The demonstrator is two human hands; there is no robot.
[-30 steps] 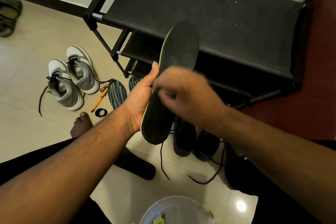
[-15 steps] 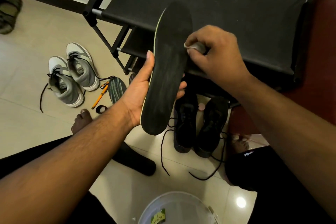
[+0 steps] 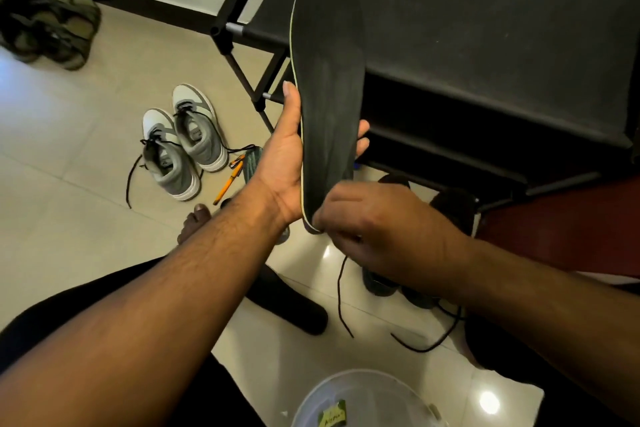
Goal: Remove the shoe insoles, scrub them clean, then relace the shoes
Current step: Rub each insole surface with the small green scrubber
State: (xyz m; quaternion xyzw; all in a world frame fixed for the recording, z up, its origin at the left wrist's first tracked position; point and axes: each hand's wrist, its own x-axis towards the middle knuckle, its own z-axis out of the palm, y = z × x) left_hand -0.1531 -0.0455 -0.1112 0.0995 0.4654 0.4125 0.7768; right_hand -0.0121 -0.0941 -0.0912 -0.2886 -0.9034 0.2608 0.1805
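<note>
**Scrubbing the heel end of a black insole**

The left hand (image 3: 287, 163) cradles a black insole (image 3: 327, 87) upright above the tiled floor (image 3: 69, 156), thumb straight along its green-edged left side and fingertips curling round the right edge. The right hand (image 3: 377, 232) sits at the heel end, fingers bunched and curled against the insole's lower edge; whether they pinch a cloth or sponge cannot be told, since the knuckles hide it.

The step in hand looks like scrubbing. To do it well, the left hand should brace the insole from behind so it does not flex away under pressure, and the strokes should run lengthwise, heel to toe, covering the edges too. A white tub (image 3: 363, 402) stands just below for rinsing.

Black shoes (image 3: 450, 204) with loose laces (image 3: 429, 343) wait beneath the right arm, beside the black shoe rack (image 3: 485, 45). Grey-and-white sneakers (image 3: 187, 142) stand well apart to the left, with a green-patterned insole (image 3: 252, 163) and an orange pen-like tool (image 3: 228, 180) beside them.
</note>
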